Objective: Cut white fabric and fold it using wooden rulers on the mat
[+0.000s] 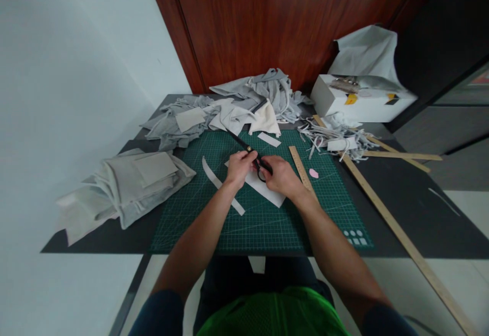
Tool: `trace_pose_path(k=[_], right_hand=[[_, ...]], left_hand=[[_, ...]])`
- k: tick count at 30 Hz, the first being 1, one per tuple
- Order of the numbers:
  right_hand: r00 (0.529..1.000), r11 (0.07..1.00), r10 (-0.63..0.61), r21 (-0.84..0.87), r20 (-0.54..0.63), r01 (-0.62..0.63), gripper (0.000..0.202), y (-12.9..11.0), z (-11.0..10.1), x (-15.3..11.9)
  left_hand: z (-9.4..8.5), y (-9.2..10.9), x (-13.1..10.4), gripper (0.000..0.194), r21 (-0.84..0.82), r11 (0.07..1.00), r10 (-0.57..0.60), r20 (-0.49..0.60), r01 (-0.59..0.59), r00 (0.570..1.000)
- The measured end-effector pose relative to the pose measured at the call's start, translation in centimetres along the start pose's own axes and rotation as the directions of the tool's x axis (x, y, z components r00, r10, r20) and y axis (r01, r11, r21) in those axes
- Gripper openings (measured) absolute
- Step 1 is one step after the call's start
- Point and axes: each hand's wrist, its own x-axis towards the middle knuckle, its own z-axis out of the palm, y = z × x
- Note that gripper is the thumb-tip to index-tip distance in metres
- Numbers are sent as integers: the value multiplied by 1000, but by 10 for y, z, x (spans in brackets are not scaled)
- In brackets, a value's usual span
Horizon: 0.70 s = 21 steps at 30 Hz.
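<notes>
A pair of black scissors [255, 157] is held over the green cutting mat [183, 214], its blades pointing away to the upper left. My right hand [280, 174] is closed around the handle loops. At the pivot, the fingers of my left hand [239, 167] pinch the scissors. Beneath both hands lies a white rectangular piece [273, 196], partly covered by them. To the left, a narrow curved white strip [212, 175] rests on the mat and passes by my left wrist. A small white strip [269, 139] lies beyond the hands.
Folded grey fabric [130, 188] is stacked at left, with heaped fabric [267, 91] along the back. A wooden ruler [300, 165] and a pink scrap [314, 173] lie right of my hands. Thin offcuts [336, 135], long wooden rulers [382, 211] and a white box [355, 102] are farther right.
</notes>
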Motion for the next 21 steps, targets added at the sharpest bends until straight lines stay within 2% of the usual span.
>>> trace_pose_path(k=[3, 6, 9, 13, 16, 18, 19, 21], right_hand=[[999, 1000, -13, 19, 34, 13, 49, -5, 8, -2], [997, 998, 23, 62, 77, -28, 67, -3, 8, -3], [987, 991, 123, 49, 107, -129, 68, 2, 5, -2], [975, 968, 213, 121, 56, -219, 62, 12, 4, -1], [960, 919, 280, 281, 27, -276, 60, 23, 8, -2], [933, 858, 361, 394, -5, -330, 57, 32, 13, -3], [920, 830, 393, 438, -18, -346, 57, 36, 15, -3], [907, 782, 418, 529, -53, -330, 56, 44, 18, -4]], left_hand=[[-2, -1, 1, 33, 0, 1000, 0, -22, 0, 1000], [-3, -2, 0, 34, 22, 1000, 9, -11, -9, 1000], [-3, -3, -1, 31, 49, 999, 9, 79, -13, 997], [-5, -5, 0, 20, 75, 997, 7, 210, -23, 978], [-10, -7, 0, 15, 265, 946, 117, 259, -187, 959], [-13, -9, -4, 24, 459, 812, 205, 353, -360, 913], [-14, -9, -7, 28, 531, 719, 212, 447, -449, 869], [-15, -11, -14, 33, 570, 517, 174, 660, -639, 731]])
